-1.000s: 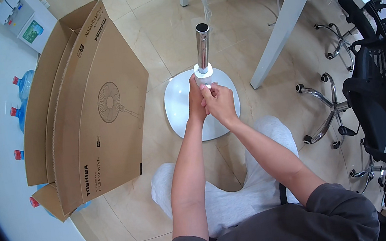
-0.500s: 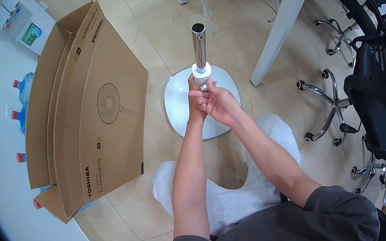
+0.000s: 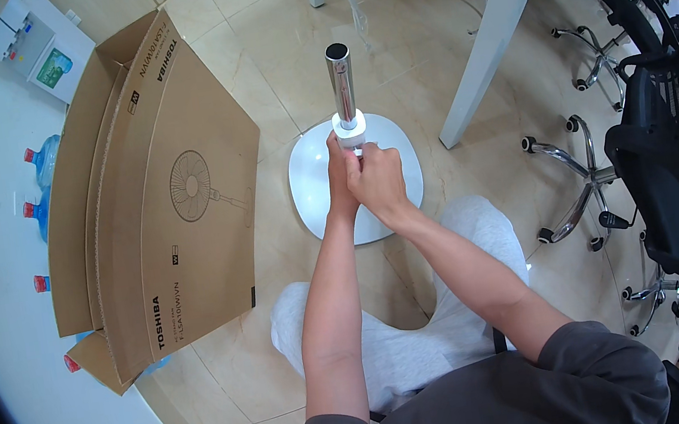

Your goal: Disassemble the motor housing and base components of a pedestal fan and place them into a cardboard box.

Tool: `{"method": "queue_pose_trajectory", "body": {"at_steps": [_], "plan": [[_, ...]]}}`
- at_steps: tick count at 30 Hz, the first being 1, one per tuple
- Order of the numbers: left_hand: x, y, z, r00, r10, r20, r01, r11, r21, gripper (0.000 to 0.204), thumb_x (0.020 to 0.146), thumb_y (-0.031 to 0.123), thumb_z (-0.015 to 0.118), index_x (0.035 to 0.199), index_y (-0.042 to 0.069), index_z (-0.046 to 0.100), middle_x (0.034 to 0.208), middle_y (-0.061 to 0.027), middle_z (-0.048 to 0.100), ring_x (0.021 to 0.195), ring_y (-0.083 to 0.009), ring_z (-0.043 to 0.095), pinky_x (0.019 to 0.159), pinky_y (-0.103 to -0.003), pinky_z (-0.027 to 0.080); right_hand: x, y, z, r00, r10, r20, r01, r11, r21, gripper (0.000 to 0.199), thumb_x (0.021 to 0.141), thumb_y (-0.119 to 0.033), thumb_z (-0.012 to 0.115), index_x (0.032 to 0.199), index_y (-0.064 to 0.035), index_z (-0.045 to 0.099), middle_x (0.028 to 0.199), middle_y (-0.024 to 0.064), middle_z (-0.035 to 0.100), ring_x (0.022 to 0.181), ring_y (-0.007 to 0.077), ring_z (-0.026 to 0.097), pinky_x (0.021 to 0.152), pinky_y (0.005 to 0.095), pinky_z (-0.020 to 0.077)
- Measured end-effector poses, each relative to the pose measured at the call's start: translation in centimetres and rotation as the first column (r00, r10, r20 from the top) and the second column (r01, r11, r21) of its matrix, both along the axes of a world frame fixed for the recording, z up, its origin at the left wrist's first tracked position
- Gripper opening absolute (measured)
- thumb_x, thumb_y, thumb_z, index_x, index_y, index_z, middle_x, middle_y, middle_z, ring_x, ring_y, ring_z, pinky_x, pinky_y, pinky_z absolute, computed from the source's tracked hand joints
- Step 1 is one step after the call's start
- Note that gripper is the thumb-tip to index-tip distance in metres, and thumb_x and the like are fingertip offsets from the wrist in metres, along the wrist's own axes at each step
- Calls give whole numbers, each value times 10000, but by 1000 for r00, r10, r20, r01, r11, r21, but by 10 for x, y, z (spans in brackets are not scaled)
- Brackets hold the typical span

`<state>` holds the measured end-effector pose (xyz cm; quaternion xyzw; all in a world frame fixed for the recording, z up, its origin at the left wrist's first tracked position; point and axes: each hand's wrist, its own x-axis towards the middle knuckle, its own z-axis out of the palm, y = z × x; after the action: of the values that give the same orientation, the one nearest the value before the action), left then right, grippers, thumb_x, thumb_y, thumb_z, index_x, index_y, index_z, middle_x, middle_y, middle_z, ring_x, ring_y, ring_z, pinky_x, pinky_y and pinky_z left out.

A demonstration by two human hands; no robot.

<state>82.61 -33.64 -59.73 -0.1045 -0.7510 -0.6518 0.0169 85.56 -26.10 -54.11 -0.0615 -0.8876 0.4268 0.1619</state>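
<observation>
Seen from above, a seated person's left hand (image 3: 341, 179) and right hand (image 3: 376, 179) are both closed around the lower part of an upright chrome pole (image 3: 341, 86), just under its white collar (image 3: 349, 128). The pole stands at the middle of a round white base (image 3: 314, 185) on the tiled floor (image 3: 283, 55). If the grip slackens, the pole might tip sideways, or fingers could get pinched at the collar. Count: one pole, one base, one big cardboard box (image 3: 174, 209) to the left, one white table leg (image 3: 485, 44) to the right.
</observation>
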Motion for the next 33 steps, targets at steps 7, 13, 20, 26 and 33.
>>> {"method": "queue_pose_trajectory", "body": {"at_steps": [7, 13, 20, 26, 33], "plan": [[-7, 1, -10, 969, -63, 240, 5, 972, 235, 629, 899, 172, 638, 1389, 46, 265, 1117, -127, 592, 927, -199, 658, 746, -293, 541, 9, 7, 10, 976, 125, 179, -25, 878, -478, 315, 985, -244, 566, 861, 43, 609, 716, 136, 696, 494, 189, 618, 479, 333, 500], [-13, -9, -8, 874, -260, 412, 15, 860, 510, 545, 925, 77, 583, 1391, 32, 304, 1152, -148, 600, 1017, -217, 649, 833, -309, 540, 10, 18, 12, 891, 449, 70, 142, -128, -982, 336, 1048, -326, 447, 1006, -22, 584, 928, 164, 704, 667, 146, 633, 591, 274, 495], [-16, -53, 77, 967, -216, 132, 195, 968, 159, 515, 946, 86, 578, 1434, 17, 427, 1362, -198, 543, 1295, -256, 506, 1086, -383, 373, 8, 4, 7, 914, 351, 204, 141, 195, -971, 367, 1049, -332, 446, 941, -5, 573, 845, 134, 695, 594, 169, 620, 552, 293, 490], [-24, -19, 133, 971, -216, -100, 227, 967, 119, 470, 997, 322, 573, 1323, -11, 518, 1167, -122, 631, 1122, -181, 586, 979, -336, 445, 8, 0, 6, 998, -34, -53, 22, 978, -207, 280, 924, -147, 598, 735, 60, 578, 651, 220, 638, 600, 318, 661, 515, 416, 493], [-28, -11, 128, 990, -94, -106, 102, 992, 76, 379, 973, 362, 601, 1090, 2, 617, 879, -50, 691, 834, -129, 637, 798, -299, 511, 15, 4, 5, 891, 421, 168, 51, 275, -960, 358, 997, -287, 544, 1141, 39, 511, 996, 146, 666, 733, 199, 662, 615, 349, 557]]}}
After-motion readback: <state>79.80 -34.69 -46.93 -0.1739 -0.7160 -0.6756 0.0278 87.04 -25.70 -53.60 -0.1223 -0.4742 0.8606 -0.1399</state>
